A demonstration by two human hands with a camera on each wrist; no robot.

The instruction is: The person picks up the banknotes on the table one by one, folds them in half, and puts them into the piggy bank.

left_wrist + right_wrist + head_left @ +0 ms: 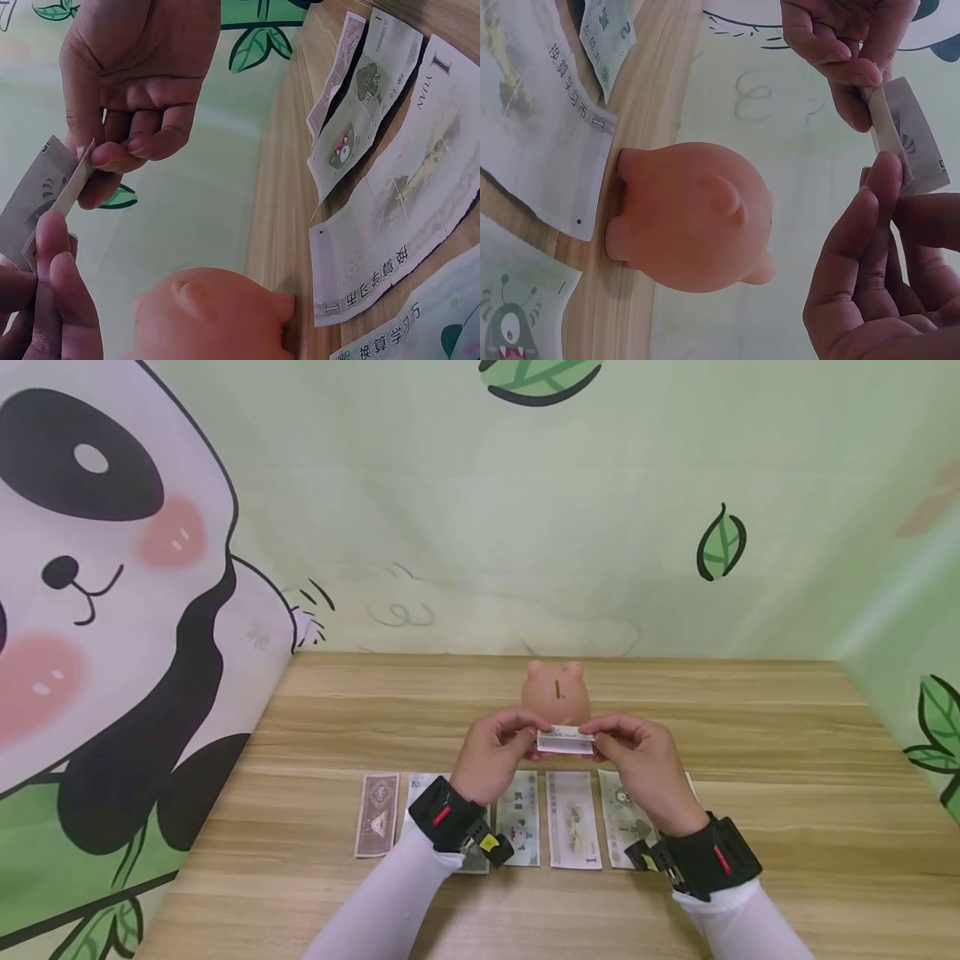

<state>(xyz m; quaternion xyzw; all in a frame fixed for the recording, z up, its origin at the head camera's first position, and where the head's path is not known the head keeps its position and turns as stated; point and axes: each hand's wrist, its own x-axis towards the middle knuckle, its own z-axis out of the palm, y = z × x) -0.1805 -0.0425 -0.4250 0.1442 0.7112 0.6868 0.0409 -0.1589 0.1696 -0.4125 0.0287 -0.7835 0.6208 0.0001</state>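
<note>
A folded play banknote [566,741] is held up between both hands in front of a peach-coloured piggy bank [557,695]. My left hand [491,758] pinches one end of it between thumb and fingers. At the opposite end, my right hand [654,768] pinches it likewise. In the left wrist view the banknote [37,195] shows a narrow folded strip, with a wider grey printed part standing off at an angle. The right wrist view shows the same banknote [919,139] apart from the piggy bank [697,217]. A slot is visible on the bank's top.
Several play banknotes lie in a row on the wooden table [787,777], nearer than the piggy bank. A brown note [377,816] is leftmost; a pale 1-yuan note [575,820] lies farther right. Forearms partly cover others. A green cloth backdrop [465,527] stands behind.
</note>
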